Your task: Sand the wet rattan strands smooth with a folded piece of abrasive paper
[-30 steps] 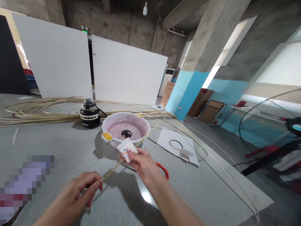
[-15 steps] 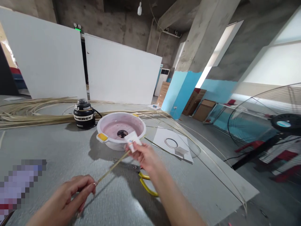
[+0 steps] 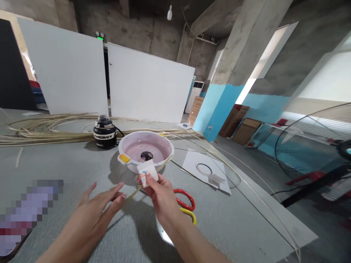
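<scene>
Pale rattan strip (image 3: 163, 165): thin, long, bowed.

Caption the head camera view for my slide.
Right hand pinches white paper around a cane strip before a pink basin; left hand open beside it.

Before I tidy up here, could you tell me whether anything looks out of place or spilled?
Nothing looks spilled or broken. The only odd thing is that loose cane strands stray from the bundle, run past the basin and overhang the table's right edge.
</scene>
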Available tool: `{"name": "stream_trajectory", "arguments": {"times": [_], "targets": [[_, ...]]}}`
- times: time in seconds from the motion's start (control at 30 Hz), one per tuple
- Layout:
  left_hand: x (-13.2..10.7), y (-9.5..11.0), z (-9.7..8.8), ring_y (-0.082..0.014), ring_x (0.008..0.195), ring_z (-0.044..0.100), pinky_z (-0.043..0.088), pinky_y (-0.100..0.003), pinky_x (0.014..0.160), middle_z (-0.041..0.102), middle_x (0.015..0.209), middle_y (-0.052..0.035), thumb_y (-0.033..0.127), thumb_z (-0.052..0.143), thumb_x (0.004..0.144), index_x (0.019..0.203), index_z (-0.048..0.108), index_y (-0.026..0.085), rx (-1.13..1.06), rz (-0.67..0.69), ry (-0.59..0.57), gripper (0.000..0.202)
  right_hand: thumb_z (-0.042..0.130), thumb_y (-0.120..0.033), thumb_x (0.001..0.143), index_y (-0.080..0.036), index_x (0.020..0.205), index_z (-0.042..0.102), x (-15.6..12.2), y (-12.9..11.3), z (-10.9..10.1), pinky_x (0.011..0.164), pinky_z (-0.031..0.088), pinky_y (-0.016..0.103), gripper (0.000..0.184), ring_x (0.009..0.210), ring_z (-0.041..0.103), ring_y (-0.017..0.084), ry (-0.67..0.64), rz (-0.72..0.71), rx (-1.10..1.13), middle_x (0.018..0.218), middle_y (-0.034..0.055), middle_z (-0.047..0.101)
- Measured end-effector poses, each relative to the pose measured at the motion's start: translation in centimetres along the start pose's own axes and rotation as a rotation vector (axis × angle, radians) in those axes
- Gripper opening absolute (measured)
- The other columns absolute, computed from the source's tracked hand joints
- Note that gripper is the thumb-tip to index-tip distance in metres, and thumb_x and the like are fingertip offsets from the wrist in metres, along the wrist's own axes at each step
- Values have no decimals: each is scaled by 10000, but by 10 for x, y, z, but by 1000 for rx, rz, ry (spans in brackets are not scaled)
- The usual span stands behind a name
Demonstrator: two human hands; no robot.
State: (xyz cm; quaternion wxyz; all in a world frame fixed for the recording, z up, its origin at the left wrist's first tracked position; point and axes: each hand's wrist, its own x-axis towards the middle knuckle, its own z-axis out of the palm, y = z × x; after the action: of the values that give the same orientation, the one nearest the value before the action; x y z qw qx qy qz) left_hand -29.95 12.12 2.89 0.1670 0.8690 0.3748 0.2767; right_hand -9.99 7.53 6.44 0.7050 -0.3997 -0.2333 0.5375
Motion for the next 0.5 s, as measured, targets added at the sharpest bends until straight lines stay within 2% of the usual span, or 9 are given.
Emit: {"name": "stream_trajectory", "arguments": {"times": [0.03, 0.1, 0.17, 0.2, 0.27, 0.37, 0.5], "targets": [[1, 7, 3, -239, 1109, 666, 151, -558, 1202, 730, 1188, -53, 475, 436, 964, 1281, 615, 285, -43, -24, -28, 410, 872, -373, 632, -154, 847, 748, -4, 5, 3, 873, 508, 302, 331, 784, 677, 163, -9, 19, -5, 838, 62, 755], [3, 19, 7, -231, 958, 703, 165, -557, 1194, 771, 988, -24, 476, 415, 961, 1131, 684, 283, -105, -24, -78, 372, 876, -380, 615, -154, 819, 747, -11, 13, 8, 846, 501, 296, 331, 773, 667, 166, -13, 49, -8, 823, 66, 754], [6, 26, 7, -207, 768, 690, 254, -530, 1159, 711, 724, 14, 470, 384, 955, 883, 703, 264, -165, -28, -124, 386, 886, -385, 588, -155, 804, 745, -16, 19, 10, 801, 496, 291, 345, 759, 657, 172, -11, 64, -10, 815, 68, 751], [7, 28, 6, -202, 720, 670, 314, -505, 1121, 665, 655, 20, 465, 371, 953, 786, 675, 252, -193, -43, -145, 407, 887, -387, 584, -155, 799, 744, -19, 22, 11, 782, 491, 288, 347, 749, 650, 171, -19, 74, -14, 807, 66, 748], [8, 29, 3, -215, 734, 650, 408, -445, 1021, 651, 651, 1, 454, 376, 941, 724, 636, 241, -236, -84, -155, 400, 880, -388, 595, -159, 789, 741, -22, 28, 13, 749, 478, 276, 331, 714, 626, 156, -43, 90, -22, 778, 47, 735], [7, 28, -1, -230, 800, 630, 468, -354, 848, 701, 764, -35, 437, 410, 929, 774, 658, 242, -270, -131, -127, 351, 867, -392, 612, -156, 772, 744, -19, 31, 10, 700, 456, 260, 310, 651, 586, 129, -87, 113, -61, 739, 29, 718], [0, 25, -2, -191, 721, 594, 449, -274, 684, 632, 688, -6, 456, 416, 946, 740, 617, 232, -312, -192, -166, 365, 919, -386, 487, -142, 735, 748, 4, 8, -2, 737, 483, 285, 387, 680, 632, 156, -23, 104, -52, 739, 55, 733]]}}
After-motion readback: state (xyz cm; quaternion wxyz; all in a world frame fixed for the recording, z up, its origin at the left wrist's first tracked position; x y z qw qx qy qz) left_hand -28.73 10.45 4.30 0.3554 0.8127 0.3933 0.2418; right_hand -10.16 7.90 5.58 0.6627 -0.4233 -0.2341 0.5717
